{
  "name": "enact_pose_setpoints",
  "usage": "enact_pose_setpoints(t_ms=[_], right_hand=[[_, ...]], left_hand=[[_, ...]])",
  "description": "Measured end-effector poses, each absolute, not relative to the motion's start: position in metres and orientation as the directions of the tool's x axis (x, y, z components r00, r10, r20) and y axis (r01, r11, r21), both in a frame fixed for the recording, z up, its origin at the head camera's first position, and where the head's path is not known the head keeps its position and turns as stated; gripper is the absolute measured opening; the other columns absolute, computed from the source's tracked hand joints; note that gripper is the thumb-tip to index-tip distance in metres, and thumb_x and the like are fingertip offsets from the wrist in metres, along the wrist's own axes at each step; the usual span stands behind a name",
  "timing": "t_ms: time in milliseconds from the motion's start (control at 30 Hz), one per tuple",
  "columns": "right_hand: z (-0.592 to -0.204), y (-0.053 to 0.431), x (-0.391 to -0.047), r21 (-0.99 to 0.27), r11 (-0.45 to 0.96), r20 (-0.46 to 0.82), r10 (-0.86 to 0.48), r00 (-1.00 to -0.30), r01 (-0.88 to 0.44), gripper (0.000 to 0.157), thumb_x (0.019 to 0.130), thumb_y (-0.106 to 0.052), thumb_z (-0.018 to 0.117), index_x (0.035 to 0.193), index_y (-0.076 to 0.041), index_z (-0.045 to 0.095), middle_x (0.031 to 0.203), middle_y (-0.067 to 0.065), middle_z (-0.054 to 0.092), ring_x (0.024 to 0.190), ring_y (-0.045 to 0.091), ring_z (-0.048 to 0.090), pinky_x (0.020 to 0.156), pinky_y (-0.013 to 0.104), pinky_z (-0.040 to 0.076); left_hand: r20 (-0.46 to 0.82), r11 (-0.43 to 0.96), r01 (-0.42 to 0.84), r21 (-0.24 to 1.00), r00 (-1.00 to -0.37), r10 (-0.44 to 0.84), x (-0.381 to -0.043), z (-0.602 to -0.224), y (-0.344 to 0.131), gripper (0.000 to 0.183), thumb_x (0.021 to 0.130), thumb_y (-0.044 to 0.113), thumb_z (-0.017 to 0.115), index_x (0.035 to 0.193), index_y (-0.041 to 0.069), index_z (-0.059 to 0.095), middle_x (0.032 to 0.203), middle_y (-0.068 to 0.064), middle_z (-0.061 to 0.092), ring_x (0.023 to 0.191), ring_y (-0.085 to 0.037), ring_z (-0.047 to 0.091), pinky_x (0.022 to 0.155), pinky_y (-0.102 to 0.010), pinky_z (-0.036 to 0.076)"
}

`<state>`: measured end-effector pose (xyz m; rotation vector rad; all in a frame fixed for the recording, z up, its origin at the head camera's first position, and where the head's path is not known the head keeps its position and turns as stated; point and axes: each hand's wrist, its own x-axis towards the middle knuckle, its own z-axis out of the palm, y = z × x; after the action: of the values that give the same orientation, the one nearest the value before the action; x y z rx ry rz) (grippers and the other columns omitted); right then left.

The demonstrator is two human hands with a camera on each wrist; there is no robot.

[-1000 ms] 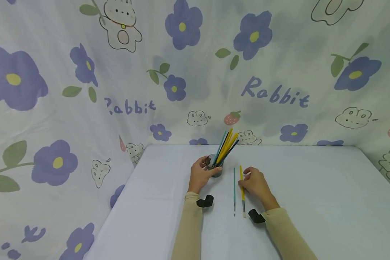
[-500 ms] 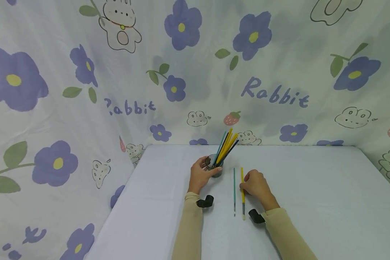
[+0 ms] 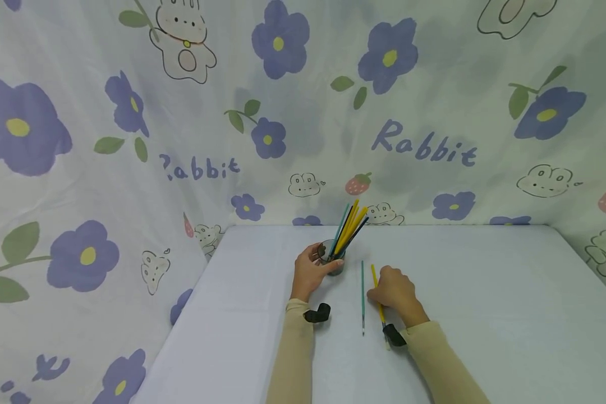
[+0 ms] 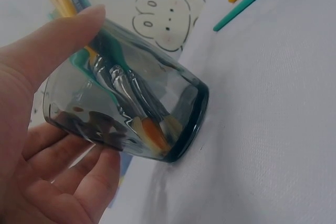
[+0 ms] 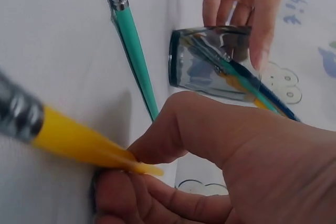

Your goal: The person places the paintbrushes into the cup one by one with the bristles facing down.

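Observation:
My left hand (image 3: 310, 273) grips a dark-tinted glass cup (image 4: 157, 72) that stands on the white table, thumb on the near side and fingers behind. Several paintbrushes with yellow, green and navy handles (image 3: 352, 227) lean to the right in it, bristles down. To the right, my right hand (image 3: 396, 289) pinches a yellow paintbrush (image 5: 79, 137) by its handle between thumb and fingers. Its bristle end points back toward my right wrist, partly behind the black wrist camera. Between the hands a green paintbrush (image 3: 362, 294) lies on the table, bristles toward me.
The white-covered table (image 3: 510, 308) reaches back to a hanging cloth (image 3: 323, 112) printed with purple flowers and rabbits. A black camera (image 3: 317, 313) sits on the left wrist, another (image 3: 394, 335) on the right.
My right hand's fingers have closed round the yellow paintbrush, and its bristle end has swung right and toward me. The left hand, cup and green paintbrush stay in place.

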<state>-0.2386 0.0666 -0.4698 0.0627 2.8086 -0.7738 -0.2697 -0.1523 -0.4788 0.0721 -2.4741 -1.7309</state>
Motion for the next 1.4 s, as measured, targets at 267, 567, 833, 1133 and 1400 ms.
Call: enact_pose_setpoints(t_ms=[267, 567, 833, 1133, 1400], right_hand=[[-0.466, 0.067, -0.235, -0.533, 0.839, -0.23, -0.021, -0.973, 0.108, 0.029, 0.082, -0.024, 0.079, 0.087, 0.0, 0.063, 0.07, 0.008, 0.062, 0.058, 0.021, 0.058, 0.049, 0.028, 0.043], [-0.467, 0.089, -0.24, -0.697, 0.695, -0.308, -0.064, -0.949, 0.179, 0.019, 0.088, -0.02, 0.075, 0.085, -0.003, 0.065, 0.066, 0.006, 0.069, 0.057, 0.017, 0.063, 0.052, 0.025, 0.051], [-0.461, 0.107, -0.245, -0.82, 0.529, -0.296, -0.066, -0.953, 0.218, 0.027, 0.092, -0.016, 0.069, 0.108, 0.005, 0.061, 0.087, 0.012, 0.074, 0.064, 0.015, 0.07, 0.06, 0.028, 0.062], [-0.456, 0.121, -0.249, -0.893, 0.374, -0.289, -0.047, -0.956, 0.251, 0.031, 0.093, -0.012, 0.064, 0.116, 0.007, 0.057, 0.096, 0.016, 0.073, 0.065, 0.015, 0.072, 0.062, 0.029, 0.065], [-0.455, 0.128, -0.252, -0.937, 0.248, -0.267, -0.057, -0.962, 0.245, 0.031, 0.09, -0.008, 0.063, 0.116, 0.006, 0.053, 0.089, 0.008, 0.074, 0.067, 0.014, 0.074, 0.063, 0.028, 0.065]], left_hand=[[0.078, 0.329, 0.038, 0.944, -0.991, -0.109, -0.27, -0.479, -0.153, 0.083, 0.076, 0.038, 0.092, 0.146, 0.008, 0.058, 0.141, -0.014, 0.064, 0.133, -0.033, 0.06, 0.114, -0.045, 0.052], [0.085, 0.33, 0.049, 0.943, -0.992, -0.095, -0.271, -0.483, -0.153, 0.084, 0.076, 0.038, 0.093, 0.145, 0.008, 0.058, 0.14, -0.015, 0.064, 0.133, -0.034, 0.059, 0.114, -0.046, 0.052], [0.093, 0.33, 0.055, 0.942, -0.991, -0.099, -0.272, -0.484, -0.154, 0.083, 0.076, 0.038, 0.092, 0.145, 0.007, 0.058, 0.14, -0.016, 0.064, 0.133, -0.034, 0.059, 0.114, -0.046, 0.052], [0.083, 0.327, 0.045, 0.944, -0.991, -0.104, -0.272, -0.48, -0.153, 0.084, 0.076, 0.038, 0.093, 0.145, 0.007, 0.058, 0.141, -0.015, 0.063, 0.133, -0.034, 0.059, 0.114, -0.046, 0.052], [0.078, 0.341, 0.036, 0.939, -0.991, -0.11, -0.272, -0.482, -0.153, 0.085, 0.075, 0.039, 0.093, 0.145, 0.007, 0.058, 0.141, -0.015, 0.063, 0.133, -0.033, 0.06, 0.114, -0.045, 0.053]])
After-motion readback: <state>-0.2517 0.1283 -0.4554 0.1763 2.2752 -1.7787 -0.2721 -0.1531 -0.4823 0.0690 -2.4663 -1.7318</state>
